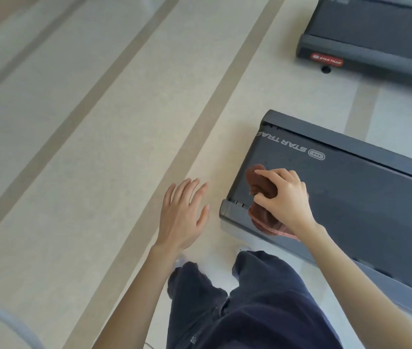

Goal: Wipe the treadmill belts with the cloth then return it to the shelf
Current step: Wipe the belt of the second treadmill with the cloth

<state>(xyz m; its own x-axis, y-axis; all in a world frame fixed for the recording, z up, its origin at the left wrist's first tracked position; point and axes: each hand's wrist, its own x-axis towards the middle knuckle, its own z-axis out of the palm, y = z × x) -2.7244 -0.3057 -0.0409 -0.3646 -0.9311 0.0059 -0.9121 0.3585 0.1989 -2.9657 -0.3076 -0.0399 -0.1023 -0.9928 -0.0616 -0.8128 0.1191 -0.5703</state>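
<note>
Right hand (284,197) gripped the cloth (261,183) at the end of the belt (351,197); left hand (183,217) was free.
Left of the belt, the left hand hovered over the floor (99,147), its fingers straight and spread, holding nothing. At the belt's left end, the right hand's fingers and thumb were curled around the bunched brown cloth, which seemed to rest on the belt and reached over its near rail. The cloth looked soft, light and limp, so I judge it best held as a bunch, with loose corners gathered in. Beyond the belt stood another treadmill (376,34). No shelf was visible.
</note>
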